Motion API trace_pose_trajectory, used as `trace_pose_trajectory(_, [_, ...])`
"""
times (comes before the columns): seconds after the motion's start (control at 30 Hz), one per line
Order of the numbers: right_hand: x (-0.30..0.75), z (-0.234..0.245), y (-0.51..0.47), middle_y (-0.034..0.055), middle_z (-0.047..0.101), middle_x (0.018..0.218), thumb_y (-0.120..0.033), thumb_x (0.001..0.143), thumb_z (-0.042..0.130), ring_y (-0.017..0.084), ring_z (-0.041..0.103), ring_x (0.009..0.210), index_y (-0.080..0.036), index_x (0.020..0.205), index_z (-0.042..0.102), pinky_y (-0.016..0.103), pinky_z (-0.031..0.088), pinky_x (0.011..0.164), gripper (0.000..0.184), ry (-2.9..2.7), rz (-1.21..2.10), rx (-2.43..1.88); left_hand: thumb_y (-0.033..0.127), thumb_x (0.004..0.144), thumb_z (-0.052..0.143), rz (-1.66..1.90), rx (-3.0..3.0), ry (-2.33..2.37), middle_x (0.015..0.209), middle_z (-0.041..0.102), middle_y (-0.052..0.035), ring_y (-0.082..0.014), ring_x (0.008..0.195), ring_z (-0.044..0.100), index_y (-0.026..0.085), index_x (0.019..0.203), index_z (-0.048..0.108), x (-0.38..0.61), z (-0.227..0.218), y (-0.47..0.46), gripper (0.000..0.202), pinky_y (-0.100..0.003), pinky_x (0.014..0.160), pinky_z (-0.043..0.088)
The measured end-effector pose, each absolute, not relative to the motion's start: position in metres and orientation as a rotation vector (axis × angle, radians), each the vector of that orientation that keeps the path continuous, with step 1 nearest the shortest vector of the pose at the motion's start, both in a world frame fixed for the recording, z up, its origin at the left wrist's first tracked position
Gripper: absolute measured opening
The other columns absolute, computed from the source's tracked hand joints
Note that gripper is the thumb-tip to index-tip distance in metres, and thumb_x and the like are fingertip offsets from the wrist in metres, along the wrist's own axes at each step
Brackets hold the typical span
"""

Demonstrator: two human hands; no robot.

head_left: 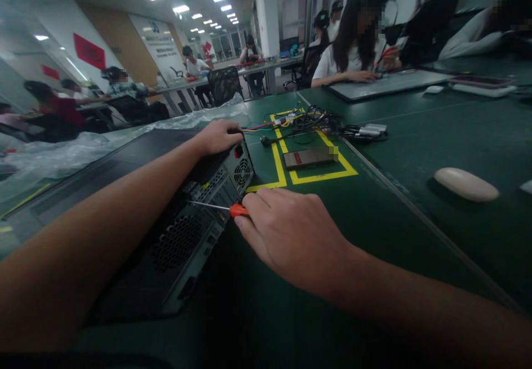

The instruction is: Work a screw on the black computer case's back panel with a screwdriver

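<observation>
A dark desktop computer case [183, 136] lies on its side, its rear panel [224, 183] with vents, ports and a fan grille turned toward the right. My left hand [220, 136] grips the case's far upper edge near the rear corner, fingers curled over it. In my right hand [291, 233] is a screwdriver [238, 210] with an orange handle and thin metal shaft. The shaft points left, its tip at the rear panel near the slot covers; whether it sits in a screw is too small to tell. My right fingers hide most of the handle.
Beyond the case, a bundle of cables [318, 118] and a flat brown box [310, 157] lie by yellow tape [324, 179] on the green table [399, 236]. A pale mouse [465, 184] is at right. Plastic wrap [83, 147] lies behind the case. A person works opposite.
</observation>
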State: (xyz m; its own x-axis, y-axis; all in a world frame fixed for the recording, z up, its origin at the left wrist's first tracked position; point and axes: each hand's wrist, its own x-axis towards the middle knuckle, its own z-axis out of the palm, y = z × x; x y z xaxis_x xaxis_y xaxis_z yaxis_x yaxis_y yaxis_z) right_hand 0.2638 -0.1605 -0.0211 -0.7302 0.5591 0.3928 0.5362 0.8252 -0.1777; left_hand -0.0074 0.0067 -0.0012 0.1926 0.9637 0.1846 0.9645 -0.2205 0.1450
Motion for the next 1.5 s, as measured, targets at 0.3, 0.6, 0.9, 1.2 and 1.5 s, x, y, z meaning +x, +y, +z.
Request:
trace_pose_trajectory(0.3, [0.265,-0.019,-0.159,0.0051,0.079,0.102,-0.026,0.110,0.064,0.022,0.074,0.088,-0.020,0.111,0.067,0.036,0.029,0.062,0.007,-2.563,0.145,-0.791,0.045,0.085,0.056,-0.411,-2.407,-1.993,0.123,0.084,-0.0101,-0.0333,0.120,0.073,0.023,0.113,0.086,-0.005,0.000,0.004,0.047,-0.043,0.108,0.055])
trace_pose_trajectory(0.6, [0.269,-0.022,-0.157,0.0040,0.078,0.095,-0.017,0.111,0.056,0.020,0.072,0.083,-0.020,0.105,0.066,0.036,0.030,0.061,0.012,-2.564,0.021,-0.723,0.045,0.085,0.057,-0.408,-2.410,-1.995,0.121,0.083,-0.0101,-0.0331,0.116,0.073,0.023,0.114,0.086,-0.007,-0.003,0.007,0.046,-0.044,0.108,0.054])
trace_pose_trajectory(0.9, [0.269,-0.030,-0.156,0.0020,0.079,0.100,-0.019,0.115,0.043,0.022,0.076,0.090,-0.020,0.115,0.067,0.038,0.036,0.058,0.024,-2.508,-0.083,-0.698,0.040,0.093,0.052,-0.261,-2.349,-2.050,0.127,0.081,-0.0101,-0.0309,0.116,0.069,0.013,0.129,0.080,-0.003,-0.002,0.002,0.053,-0.040,0.108,0.051])
trace_pose_trajectory(1.2, [0.270,-0.032,-0.157,0.0044,0.079,0.106,-0.019,0.116,0.039,0.025,0.077,0.093,-0.018,0.120,0.068,0.038,0.043,0.060,0.029,-2.489,-0.068,-0.674,0.040,0.095,0.051,-0.220,-2.285,-2.119,0.132,0.079,-0.0094,-0.0322,0.115,0.069,0.014,0.134,0.080,0.000,0.000,-0.001,0.055,-0.043,0.110,0.051])
trace_pose_trajectory(1.5, [0.269,-0.029,-0.159,0.0061,0.081,0.109,-0.017,0.115,0.037,0.025,0.076,0.095,-0.018,0.121,0.071,0.040,0.049,0.062,0.034,-2.501,-0.010,-0.700,0.041,0.095,0.050,-0.196,-2.288,-2.109,0.130,0.079,-0.0125,-0.0316,0.116,0.069,0.012,0.135,0.079,0.000,0.001,0.001,0.058,-0.041,0.110,0.050])
